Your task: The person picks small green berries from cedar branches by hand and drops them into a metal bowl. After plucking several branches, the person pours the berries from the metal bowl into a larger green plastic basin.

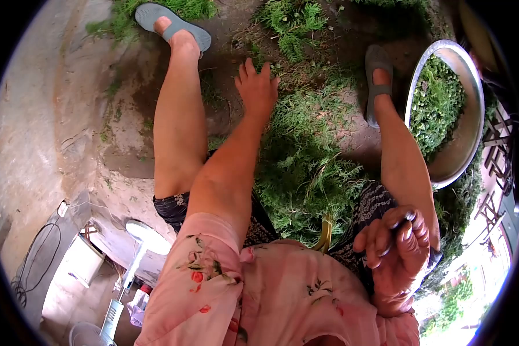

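Observation:
My left hand (pixel 256 89) reaches down to the ground between my feet. Its fingers are spread, with the tips beside small green sprigs (pixel 291 26), and nothing shows in its grip. Near my right knee, my right hand (pixel 401 251) is raised palm up with its fingers curled together. Something small and dark shows among those fingertips, too unclear to name. Feathery green cuttings (pixel 305 167) lie in a heap between my legs. To the right of my right foot, a metal basin (pixel 474 109) holds small green leaf pieces (pixel 435 104).
Grey shoes (pixel 181 29) are on my feet. A white fan-like object (pixel 147 236) and a dark cable (pixel 26 265) are at the lower left. More green branches (pixel 452 207) lie below the basin. Bare concrete floor (pixel 34 109) spreads across the left.

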Demonstrator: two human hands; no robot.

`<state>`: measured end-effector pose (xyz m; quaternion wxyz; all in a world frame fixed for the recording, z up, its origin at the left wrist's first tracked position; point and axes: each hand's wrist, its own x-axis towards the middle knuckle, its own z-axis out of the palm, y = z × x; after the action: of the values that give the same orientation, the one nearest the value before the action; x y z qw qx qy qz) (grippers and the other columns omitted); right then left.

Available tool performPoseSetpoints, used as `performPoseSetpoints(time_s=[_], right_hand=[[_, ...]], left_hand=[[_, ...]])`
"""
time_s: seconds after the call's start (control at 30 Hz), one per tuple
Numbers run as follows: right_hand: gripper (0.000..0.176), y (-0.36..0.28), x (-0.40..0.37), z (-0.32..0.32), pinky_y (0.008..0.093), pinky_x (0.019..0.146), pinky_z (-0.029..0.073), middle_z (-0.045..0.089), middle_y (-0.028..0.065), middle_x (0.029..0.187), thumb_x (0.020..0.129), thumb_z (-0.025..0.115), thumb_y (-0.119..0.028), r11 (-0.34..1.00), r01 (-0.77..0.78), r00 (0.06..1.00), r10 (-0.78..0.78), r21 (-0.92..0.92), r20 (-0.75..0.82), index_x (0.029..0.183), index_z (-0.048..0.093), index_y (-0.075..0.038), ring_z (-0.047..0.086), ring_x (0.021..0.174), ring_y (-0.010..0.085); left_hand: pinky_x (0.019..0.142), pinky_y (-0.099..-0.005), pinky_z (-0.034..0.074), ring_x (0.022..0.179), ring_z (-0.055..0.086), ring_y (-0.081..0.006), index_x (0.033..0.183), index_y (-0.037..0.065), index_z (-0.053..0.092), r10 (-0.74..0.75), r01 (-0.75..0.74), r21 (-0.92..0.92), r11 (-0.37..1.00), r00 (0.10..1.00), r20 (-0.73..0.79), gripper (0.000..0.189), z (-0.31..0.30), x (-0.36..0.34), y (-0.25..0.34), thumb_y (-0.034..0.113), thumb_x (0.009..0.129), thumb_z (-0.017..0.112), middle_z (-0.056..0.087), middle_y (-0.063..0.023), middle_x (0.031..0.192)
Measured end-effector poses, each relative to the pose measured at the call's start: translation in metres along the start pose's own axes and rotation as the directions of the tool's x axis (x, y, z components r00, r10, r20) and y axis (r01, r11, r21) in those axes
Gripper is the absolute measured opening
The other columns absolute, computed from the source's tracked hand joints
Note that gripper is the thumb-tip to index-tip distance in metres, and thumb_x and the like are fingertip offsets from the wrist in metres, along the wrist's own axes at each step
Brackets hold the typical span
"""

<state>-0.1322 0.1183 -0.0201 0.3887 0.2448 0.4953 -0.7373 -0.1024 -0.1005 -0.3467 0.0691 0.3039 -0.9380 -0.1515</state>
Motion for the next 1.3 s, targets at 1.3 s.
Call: performPoseSetpoints(time_s=[1.3], right_hand=[[0.019, 0.002, 0.006, -0.004, 0.0388, 0.064, 0.047, 0.053, 0.0132, 0.063, 0.088, 0.049, -0.017, 0.999, 0.009, 0.999, -0.011, 0.042, 0.051, 0.09, 0.05, 0.002, 0.053, 0.051, 0.0195]], left_hand=[[0.067, -0.0429, 0.046, 0.089, 0.05, -0.0339, 0.097, 0.012, 0.057, -0.146, 0.153, -0.063, 0.986, 0.984, 0.103, 0.028, 0.02, 0.023, -0.028, 0.013, 0.071, 0.066, 0.045, -0.0148, 0.093]])
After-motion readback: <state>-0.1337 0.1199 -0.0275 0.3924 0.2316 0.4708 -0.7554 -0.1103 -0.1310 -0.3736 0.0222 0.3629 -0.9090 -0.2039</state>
